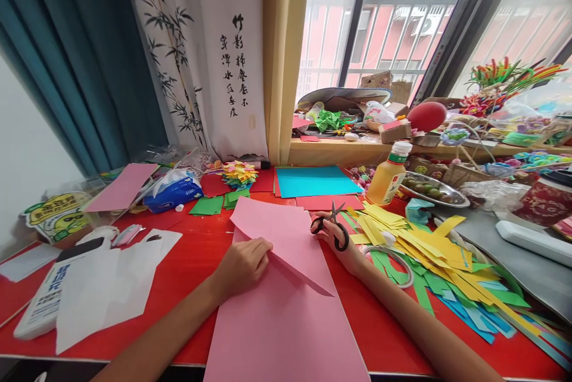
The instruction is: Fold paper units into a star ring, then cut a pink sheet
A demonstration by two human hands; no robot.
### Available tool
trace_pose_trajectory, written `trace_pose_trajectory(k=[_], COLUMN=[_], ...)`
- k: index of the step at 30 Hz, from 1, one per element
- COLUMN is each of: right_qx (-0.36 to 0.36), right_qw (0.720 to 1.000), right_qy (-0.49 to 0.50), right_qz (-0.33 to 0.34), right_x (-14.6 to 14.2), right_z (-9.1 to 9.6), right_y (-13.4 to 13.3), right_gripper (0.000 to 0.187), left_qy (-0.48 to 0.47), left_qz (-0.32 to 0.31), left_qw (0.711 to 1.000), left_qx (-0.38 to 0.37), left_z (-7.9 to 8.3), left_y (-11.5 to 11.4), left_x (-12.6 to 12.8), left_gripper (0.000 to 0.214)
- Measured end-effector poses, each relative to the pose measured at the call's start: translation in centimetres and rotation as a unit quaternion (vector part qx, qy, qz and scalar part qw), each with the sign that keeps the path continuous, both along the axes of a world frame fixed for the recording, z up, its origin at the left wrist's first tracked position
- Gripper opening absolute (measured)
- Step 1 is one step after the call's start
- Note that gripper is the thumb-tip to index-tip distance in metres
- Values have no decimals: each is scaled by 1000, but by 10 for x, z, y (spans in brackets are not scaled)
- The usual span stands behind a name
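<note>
A large pink paper sheet (286, 316) lies on the red table (187, 251) in front of me, its far corner folded over toward me into a triangle. My left hand (243, 264) rests closed on the fold's left edge, pressing the paper down. At the sheet's right edge, my right hand (342, 239) is closed through the handles of black scissors (331, 222), whose blades point up and away.
Yellow, green and blue paper strips (447, 263) pile up at right. Teal and red sheets (315, 182), a juice bottle (389, 174) and a metal dish (429, 188) stand behind. A white plastic bag (107, 280), tissue pack (172, 190) and pink sheet (123, 185) lie left. The windowsill (379, 149) is cluttered.
</note>
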State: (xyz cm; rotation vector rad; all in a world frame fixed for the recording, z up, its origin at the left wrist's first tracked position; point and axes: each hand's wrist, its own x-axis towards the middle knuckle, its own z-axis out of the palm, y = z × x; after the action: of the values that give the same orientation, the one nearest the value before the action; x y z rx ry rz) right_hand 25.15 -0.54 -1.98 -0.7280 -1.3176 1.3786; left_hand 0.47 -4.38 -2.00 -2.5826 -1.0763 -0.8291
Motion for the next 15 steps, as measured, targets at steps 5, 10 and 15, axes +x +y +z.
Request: trace_pose_trajectory(k=[5, 10, 15], right_qx=[4, 13, 10], right_qw=[1000, 1000, 1000], right_qy=[-4, -8, -11], right_qz=[0, 8, 13], right_x=[0, 1, 0], right_z=[1, -1, -1], right_y=[-1, -1, 0], right_gripper=[25, 22, 22], left_qy=[-10, -27, -21], left_qz=[-3, -8, -7], left_qw=[1000, 1000, 1000], left_qx=[-3, -6, -10], left_z=[1, 2, 1], left_y=[-1, -2, -2], left_x=[0, 0, 1], left_gripper=[19, 20, 19])
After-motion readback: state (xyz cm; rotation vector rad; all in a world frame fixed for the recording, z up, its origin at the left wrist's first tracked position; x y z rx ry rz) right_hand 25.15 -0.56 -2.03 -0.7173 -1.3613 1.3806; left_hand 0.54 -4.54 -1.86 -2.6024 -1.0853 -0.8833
